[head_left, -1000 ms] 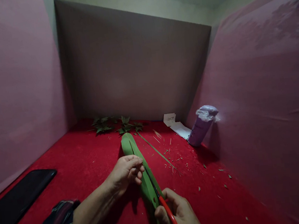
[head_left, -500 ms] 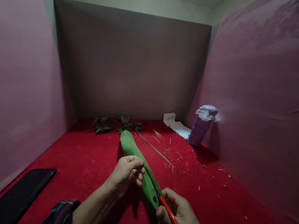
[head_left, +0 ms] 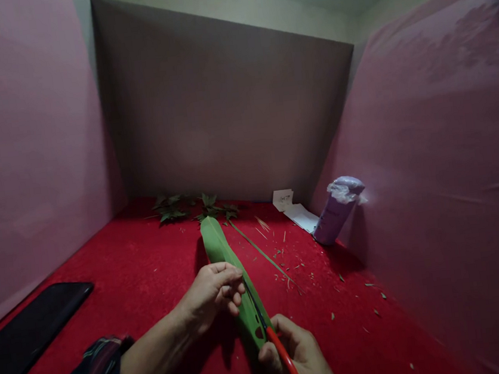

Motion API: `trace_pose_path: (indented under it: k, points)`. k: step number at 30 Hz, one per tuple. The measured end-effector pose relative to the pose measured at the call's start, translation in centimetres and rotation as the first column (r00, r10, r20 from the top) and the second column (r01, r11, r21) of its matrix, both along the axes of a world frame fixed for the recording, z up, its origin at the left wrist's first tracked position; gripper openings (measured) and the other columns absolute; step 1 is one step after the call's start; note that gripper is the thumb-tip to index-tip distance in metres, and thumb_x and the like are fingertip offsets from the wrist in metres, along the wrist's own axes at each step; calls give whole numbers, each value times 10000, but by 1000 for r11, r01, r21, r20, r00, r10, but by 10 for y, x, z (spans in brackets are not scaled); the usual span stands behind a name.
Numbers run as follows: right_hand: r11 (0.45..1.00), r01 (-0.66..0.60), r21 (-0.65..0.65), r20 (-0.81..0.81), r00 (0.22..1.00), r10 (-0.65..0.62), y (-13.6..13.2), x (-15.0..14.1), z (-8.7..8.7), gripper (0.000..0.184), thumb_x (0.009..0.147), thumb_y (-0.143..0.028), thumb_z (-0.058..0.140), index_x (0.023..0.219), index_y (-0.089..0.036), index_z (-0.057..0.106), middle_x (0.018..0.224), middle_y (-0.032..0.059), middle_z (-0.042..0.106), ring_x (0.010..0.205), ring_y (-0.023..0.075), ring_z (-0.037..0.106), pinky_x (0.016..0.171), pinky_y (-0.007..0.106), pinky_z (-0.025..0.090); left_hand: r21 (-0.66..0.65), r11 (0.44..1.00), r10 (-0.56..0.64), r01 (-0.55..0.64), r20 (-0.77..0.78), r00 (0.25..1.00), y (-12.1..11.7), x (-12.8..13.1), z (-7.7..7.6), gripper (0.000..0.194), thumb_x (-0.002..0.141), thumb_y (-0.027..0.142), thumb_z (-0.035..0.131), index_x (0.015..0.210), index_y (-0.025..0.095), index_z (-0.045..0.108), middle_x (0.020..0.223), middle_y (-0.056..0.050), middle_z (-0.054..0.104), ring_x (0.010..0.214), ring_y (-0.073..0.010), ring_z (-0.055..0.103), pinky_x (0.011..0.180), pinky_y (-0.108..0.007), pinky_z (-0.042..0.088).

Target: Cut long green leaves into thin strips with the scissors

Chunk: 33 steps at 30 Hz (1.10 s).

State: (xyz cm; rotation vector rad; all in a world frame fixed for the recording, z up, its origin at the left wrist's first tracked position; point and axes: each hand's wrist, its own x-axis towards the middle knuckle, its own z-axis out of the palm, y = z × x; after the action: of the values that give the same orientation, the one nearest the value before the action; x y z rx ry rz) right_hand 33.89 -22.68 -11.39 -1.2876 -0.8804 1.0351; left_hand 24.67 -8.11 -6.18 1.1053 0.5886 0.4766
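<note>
A long green leaf (head_left: 214, 239) stretches away from me over the red cloth, with small holes cut near its closer end. At its middle, my left hand (head_left: 218, 289) is closed, thumb and fingertips pinching the leaf beside its midline. My right hand (head_left: 302, 352) wraps round a red-handled tool with a slim dark blade (head_left: 287, 360) at the near end. The blade lies along the leaf and its tip reaches close to my left fingertips. Whether the tool is a knife or scissors I cannot tell. The right thumb is by the leaf's near edge.
Leafy sprigs (head_left: 173, 207) lie at the back, beside a long thin stem (head_left: 261, 251). Toothpicks (head_left: 262, 223) and green scraps are scattered to the right. A purple container (head_left: 336, 216) leans near white papers (head_left: 300, 217). A black phone-like slab (head_left: 40, 331) lies left.
Both hands stay almost in place on the leaf and tool. The left fingers have shifted very slightly; a second small hole in the leaf shows more clearly beside the blade.
</note>
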Motion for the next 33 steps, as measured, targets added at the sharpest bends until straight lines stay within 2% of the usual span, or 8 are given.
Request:
trace_pose_path:
  k: [7,12,17,26,33]
  points:
    - [1000,-9,13,31,999,9,0,2,-4,525,599,-645,628,712,-167,442,519,-77,328,453,48,239,404,176,167,-30,999,27,-28,-29,999,0,2,0,294,720,404,581,665,132,485,555,-21,561,384,-77,482,323,-165,374]
    - [1000,-16,-3,105,994,16,0,5,-12,522,616,-656,602,711,-166,452,517,-71,325,456,57,256,400,177,177,-42,995,90,-92,-39,995,0,4,0,230,749,330,552,654,143,456,511,-3,552,338,-67,457,295,-151,347]
    - [999,-30,25,135,991,27,-1,6,-11,514,619,-634,621,719,-157,457,519,-75,308,460,56,245,403,179,166,-16,994,112,-112,-19,994,0,3,2,216,723,310,568,637,143,462,511,-5,558,335,-65,453,294,-150,339]
    - [999,-19,31,136,991,15,-2,4,-11,535,636,-670,572,752,-159,466,542,-54,360,473,67,298,417,177,215,16,999,41,-41,-14,999,-3,2,6,226,682,323,598,618,137,487,510,-10,562,346,-73,463,308,-164,360]
    - [999,16,37,177,984,-23,-3,3,0,535,652,-684,534,737,-159,478,547,-47,355,482,77,310,412,178,232,24,999,-23,23,2,1000,-4,1,7,220,684,307,602,601,130,501,510,-24,571,358,-88,488,319,-175,382]
